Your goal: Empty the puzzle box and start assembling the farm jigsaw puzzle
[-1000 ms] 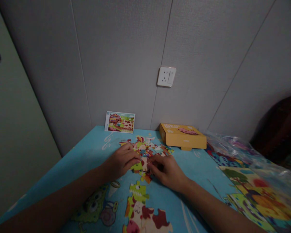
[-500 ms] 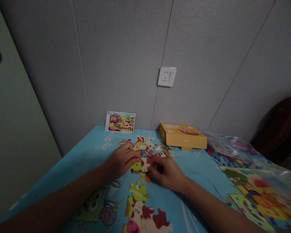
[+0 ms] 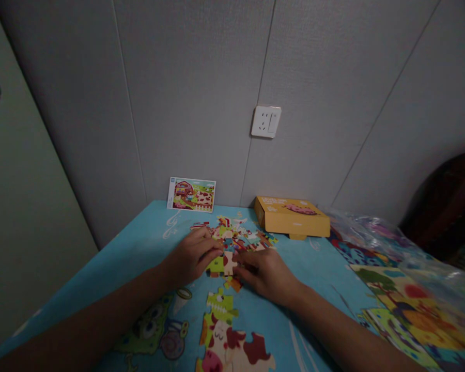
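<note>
A white puzzle piece with brown patches (image 3: 228, 264) lies between my two hands, beside a green puzzle piece (image 3: 216, 265). My right hand (image 3: 269, 271) pinches the patched piece at its right edge with thumb and fingers. On the other side, my left hand (image 3: 194, 256) has its fingers curled together, their tips on the upper part of the green piece. Loose puzzle pieces (image 3: 251, 238) are heaped just beyond my fingers, partly hidden. Nearer to me lies a joined cow section (image 3: 236, 343), with a green fence piece (image 3: 220, 305) at its top.
A picture card (image 3: 191, 195) of a farm leans against the wall at the back. A yellow box (image 3: 296, 219) stands at the back right. Further right are clear plastic bags (image 3: 375, 230) and printed picture sheets (image 3: 418, 310). The blue patterned tablecloth (image 3: 139, 248) covers the table.
Both hands stay nearly in place. The right fingers have closed in slightly on the patched piece, and the view has shifted a touch.
</note>
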A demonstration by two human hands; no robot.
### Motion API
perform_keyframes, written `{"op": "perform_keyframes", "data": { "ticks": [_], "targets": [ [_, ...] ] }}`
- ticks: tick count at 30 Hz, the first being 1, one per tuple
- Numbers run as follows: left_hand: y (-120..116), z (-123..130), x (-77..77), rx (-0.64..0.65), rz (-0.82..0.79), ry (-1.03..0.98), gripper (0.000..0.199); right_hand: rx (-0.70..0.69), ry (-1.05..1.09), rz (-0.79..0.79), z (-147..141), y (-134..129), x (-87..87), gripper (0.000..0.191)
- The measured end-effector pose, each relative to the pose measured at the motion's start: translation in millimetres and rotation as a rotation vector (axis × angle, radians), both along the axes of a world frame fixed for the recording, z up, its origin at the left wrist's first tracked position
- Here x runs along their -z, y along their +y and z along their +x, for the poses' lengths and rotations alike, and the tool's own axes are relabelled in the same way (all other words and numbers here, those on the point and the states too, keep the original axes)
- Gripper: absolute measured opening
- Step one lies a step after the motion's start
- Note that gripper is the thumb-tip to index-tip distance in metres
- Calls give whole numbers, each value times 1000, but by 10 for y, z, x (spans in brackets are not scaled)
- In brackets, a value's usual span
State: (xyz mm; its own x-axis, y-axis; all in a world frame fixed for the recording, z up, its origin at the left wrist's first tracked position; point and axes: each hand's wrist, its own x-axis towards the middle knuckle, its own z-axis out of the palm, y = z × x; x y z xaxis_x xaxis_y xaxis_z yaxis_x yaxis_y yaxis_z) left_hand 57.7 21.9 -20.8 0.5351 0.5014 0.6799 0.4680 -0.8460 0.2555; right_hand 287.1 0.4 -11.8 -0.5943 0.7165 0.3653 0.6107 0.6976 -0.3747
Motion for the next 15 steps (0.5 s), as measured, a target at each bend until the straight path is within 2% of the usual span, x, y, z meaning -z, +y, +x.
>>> {"op": "perform_keyframes", "data": {
  "ticks": [7,15],
  "targets": [
    [-20,-1,-17,-21,-11,15,19,14,-8,23,-5,6,18,23],
    [37,-31,8,-133,19,-66,23,161,19,36,18,22,5,24]
  ]
}}
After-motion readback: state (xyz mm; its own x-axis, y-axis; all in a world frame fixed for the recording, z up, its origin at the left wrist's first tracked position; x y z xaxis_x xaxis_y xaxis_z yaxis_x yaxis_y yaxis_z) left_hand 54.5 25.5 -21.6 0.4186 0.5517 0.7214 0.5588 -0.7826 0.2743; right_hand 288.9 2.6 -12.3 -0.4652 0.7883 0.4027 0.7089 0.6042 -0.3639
